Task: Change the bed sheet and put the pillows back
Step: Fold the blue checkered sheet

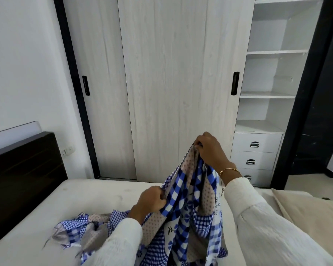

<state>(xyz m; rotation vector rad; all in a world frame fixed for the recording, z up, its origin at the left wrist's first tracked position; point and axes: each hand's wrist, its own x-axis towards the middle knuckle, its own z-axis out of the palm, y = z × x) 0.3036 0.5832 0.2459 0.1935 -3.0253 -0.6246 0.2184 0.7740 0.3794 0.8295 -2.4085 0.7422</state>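
We stood at a bare cream mattress [85,196] with a dark headboard [21,169] at its left end, facing a pale sliding wardrobe [161,83] with open shelves and drawers. Our right hand [210,148] pinched the patchwork bed sheet [188,204] at its top; our left hand [152,200] gripped its edge lower down. The rest trailed onto the mattress's near edge. A beige pillow [311,214] lay at the right.
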